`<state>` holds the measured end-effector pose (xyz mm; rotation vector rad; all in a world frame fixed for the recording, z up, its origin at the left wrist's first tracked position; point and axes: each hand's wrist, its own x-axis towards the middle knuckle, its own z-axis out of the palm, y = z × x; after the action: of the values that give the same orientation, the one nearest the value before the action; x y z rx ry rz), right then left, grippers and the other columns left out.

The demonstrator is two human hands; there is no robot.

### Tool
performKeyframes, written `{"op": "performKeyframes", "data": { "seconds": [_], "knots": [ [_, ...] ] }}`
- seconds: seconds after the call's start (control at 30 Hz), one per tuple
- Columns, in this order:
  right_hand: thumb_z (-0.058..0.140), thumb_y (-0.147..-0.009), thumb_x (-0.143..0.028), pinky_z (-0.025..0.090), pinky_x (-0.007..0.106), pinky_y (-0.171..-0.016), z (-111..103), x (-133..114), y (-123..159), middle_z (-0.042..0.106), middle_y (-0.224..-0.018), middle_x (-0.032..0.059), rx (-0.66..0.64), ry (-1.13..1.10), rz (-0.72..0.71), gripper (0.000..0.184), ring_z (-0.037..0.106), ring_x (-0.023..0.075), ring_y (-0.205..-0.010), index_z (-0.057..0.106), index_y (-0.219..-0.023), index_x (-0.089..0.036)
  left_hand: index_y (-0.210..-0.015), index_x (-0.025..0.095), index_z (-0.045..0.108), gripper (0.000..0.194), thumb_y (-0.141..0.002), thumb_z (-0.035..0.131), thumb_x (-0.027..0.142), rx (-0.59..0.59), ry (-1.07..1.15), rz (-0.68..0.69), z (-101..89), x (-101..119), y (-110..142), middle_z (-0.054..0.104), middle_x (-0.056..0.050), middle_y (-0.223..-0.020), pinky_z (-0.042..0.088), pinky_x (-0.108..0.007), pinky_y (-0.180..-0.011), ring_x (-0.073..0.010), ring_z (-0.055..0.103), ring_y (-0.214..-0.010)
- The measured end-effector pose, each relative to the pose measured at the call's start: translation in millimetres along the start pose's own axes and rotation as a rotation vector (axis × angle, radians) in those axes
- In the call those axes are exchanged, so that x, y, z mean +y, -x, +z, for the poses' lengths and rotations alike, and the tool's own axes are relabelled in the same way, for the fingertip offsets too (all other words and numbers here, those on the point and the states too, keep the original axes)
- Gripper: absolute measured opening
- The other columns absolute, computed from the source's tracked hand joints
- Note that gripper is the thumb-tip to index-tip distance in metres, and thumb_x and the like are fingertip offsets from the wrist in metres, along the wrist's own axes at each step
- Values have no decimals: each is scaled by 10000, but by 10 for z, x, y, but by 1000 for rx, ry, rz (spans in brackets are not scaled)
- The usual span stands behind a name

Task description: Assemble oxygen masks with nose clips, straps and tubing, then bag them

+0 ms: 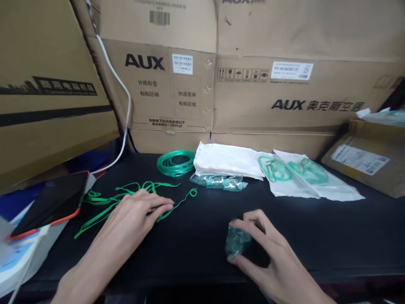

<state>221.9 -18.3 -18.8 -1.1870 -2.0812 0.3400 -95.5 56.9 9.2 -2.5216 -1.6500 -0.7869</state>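
- Behind the coil (169, 169): AUX cartons (177, 99), upright.
- Under the coil: black table (202, 245).
- Front-right of coil: right hand (272, 249), thumb and fingers parted, gripping the clear green piece (238, 242) between them. Can't tell if it touches the table.
- Front-left of coil: left hand (136, 213), thumb and index nearly together, pinching a green strap (163, 216).
- Right of coil: white packs (228, 160), clear pouch (218, 182) in front; tubing pouches (292, 189) farther right.
- Left of coil: phone (52, 202).
- Between phone and coil: loose straps (98, 199).
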Motion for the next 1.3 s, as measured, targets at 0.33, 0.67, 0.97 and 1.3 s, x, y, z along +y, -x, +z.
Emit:
{"op": "performKeyframes", "data": {
  "seconds": [0.33, 0.67, 0.97, 1.3],
  "knots": [
    [691, -928, -367, 583, 340, -948, -105, -60, -241, 742, -1163, 52, -54, -290, 217, 362, 717, 238, -1083, 655, -1282, -299, -967, 301, 760, 267, -1012, 550, 459, 139, 327, 12, -239, 737, -307, 785, 51, -830, 547, -301, -685, -192, 711, -652],
    [528, -993, -574, 471, 249, -687, -152, -158, -287, 604, -791, -5, -219, -613, 412, 404, 557, 164, -749, 683, -927, -207, -1005, 253, 805, 158, -980, 664, 186, -118, 820, 25, 38, 1011, -391, 824, 40, -976, 608, -234, -834, -165, 784, -915],
    [525, -1001, -594, 414, 238, -661, -132, -126, -268, 518, -725, -27, -161, -734, 470, 444, 484, 149, -709, 635, -802, -213, -1042, 239, 838, 289, -930, 677, 27, -214, 741, 301, 20, 973, -361, 820, 32, -1049, 550, -191, -936, -128, 760, -975],
    [508, -1011, -589, 389, 251, -663, -140, -118, -262, 502, -737, -36, -181, -714, 469, 450, 453, 145, -712, 549, -761, -217, -1007, 198, 827, 141, -917, 756, 280, -391, 892, 47, -36, 995, -328, 833, -2, -991, 617, -208, -842, -165, 791, -920]
  ]
}}
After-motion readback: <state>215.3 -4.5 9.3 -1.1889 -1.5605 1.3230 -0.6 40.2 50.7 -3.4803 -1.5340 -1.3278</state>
